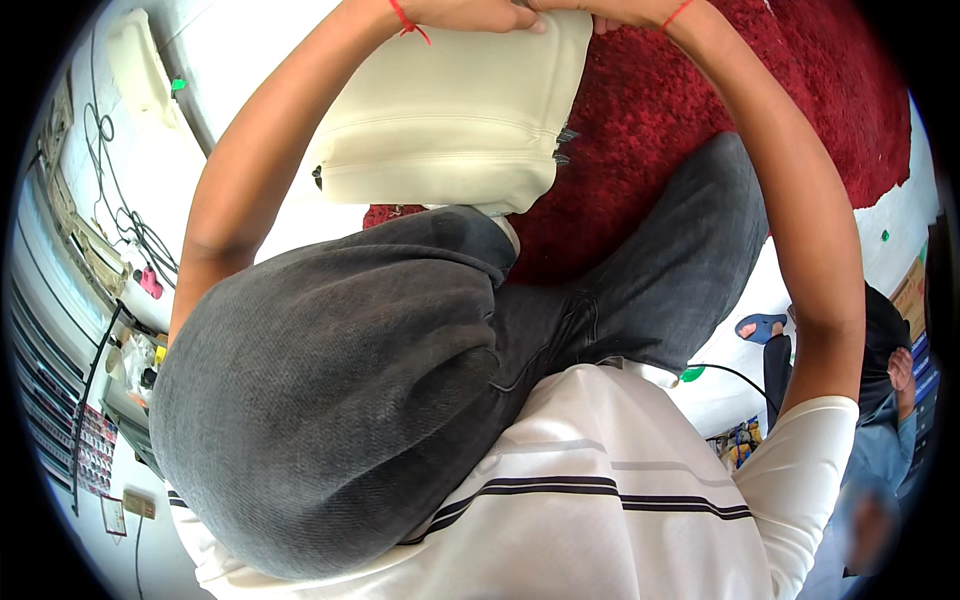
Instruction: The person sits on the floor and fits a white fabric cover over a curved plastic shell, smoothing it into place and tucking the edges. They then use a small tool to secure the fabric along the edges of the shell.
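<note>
A cream leather-look cover (440, 110) with stitched seams and small dark bits along its right edge lies over a red shaggy rug, beyond my bent left leg. At its far edge, my left hand (475, 14) is closed on the cover, its thumb lying on the surface. Close beside it, my right hand (595, 10) grips the same edge near the far right corner, with fingertips showing below. Both hands are partly cut off by the top of the picture. A red string circles each wrist.
The red rug (650, 110) spreads beyond and right of the cover on a white floor. Another cream piece (140, 65) lies far left, near black cables (125, 215). A rack (75, 420) stands at the left. Another person (885, 400) sits at the right.
</note>
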`<control>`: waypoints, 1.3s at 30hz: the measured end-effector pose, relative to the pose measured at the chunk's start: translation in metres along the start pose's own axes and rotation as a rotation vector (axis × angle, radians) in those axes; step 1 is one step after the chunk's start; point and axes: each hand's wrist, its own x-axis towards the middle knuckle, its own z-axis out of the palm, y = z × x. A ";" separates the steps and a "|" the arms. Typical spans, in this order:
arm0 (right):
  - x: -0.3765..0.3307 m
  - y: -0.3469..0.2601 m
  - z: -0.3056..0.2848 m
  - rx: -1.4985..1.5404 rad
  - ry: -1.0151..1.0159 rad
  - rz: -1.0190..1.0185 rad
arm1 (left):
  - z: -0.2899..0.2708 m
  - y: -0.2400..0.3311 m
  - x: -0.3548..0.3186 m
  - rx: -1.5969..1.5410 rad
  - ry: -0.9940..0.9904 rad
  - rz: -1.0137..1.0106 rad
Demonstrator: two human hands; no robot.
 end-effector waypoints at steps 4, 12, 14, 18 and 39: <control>-0.011 0.009 0.023 0.045 0.116 0.077 | 0.008 -0.005 -0.013 -0.064 0.076 0.006; -0.058 0.045 0.096 0.765 0.131 0.258 | 0.012 -0.016 -0.017 -0.099 0.055 -0.035; -0.068 0.044 0.125 0.691 0.188 0.312 | 0.021 -0.016 -0.017 -0.247 0.068 -0.064; -0.079 0.035 0.158 0.948 0.410 0.318 | 0.026 -0.014 -0.021 -0.289 0.089 -0.097; 0.009 -0.029 0.018 0.262 0.018 -0.177 | -0.017 -0.020 -0.103 -0.004 0.124 -0.312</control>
